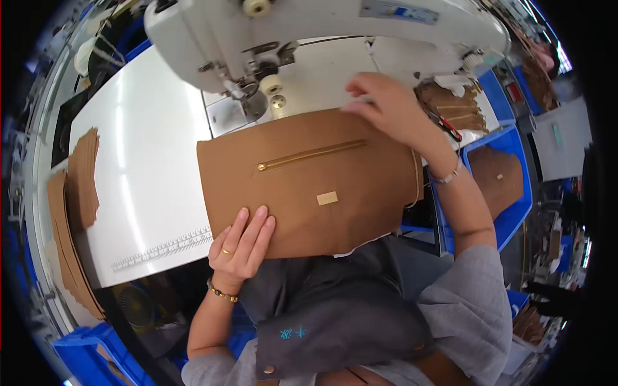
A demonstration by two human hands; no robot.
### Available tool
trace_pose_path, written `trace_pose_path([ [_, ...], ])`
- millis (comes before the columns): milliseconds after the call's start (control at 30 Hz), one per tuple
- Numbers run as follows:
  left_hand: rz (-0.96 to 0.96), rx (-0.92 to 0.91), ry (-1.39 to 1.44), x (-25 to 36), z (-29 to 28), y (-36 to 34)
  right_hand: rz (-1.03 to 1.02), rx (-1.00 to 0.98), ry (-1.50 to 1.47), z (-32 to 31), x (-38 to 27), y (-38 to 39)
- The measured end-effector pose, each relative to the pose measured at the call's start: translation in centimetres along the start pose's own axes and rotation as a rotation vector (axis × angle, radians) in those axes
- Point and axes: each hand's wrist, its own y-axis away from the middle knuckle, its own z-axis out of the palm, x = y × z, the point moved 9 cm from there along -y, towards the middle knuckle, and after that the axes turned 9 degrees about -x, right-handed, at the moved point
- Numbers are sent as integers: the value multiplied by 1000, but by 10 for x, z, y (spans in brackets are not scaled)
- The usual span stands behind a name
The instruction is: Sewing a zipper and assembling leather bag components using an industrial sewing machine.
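A brown panel with a brass zipper and a small gold plate lies across the front of the sewing table, partly over my lap. My left hand grips its near left edge, fingers flat on top and thumb hidden beneath. Over the far right corner is my right hand, slightly blurred, with its bent fingers and thumb apart and nothing visible between them. Just beyond the panel's far edge stand the needle and presser foot of a white sewing machine.
Stacked brown pieces lie at the table's left edge. A printed ruler runs along the front. On the right are more brown pieces, red-handled snips and a blue bin holding another brown panel.
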Motion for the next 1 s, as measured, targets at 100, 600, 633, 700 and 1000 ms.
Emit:
trace_pose_path([
  [100,-1,7,-35,1,-1,5,-24,-194,-57,35,-18,-34],
  [600,-57,218,-89,0,12,42,143,1468,-271,-187,58,294],
  [633,-59,223,-106,1,12,41,279,1567,-220,-194,80,339],
  [700,-57,214,-119,3,12,38,466,1619,-118,-200,123,418],
  [1000,-63,167,-140,7,10,31,1833,876,764,-103,219,572],
])
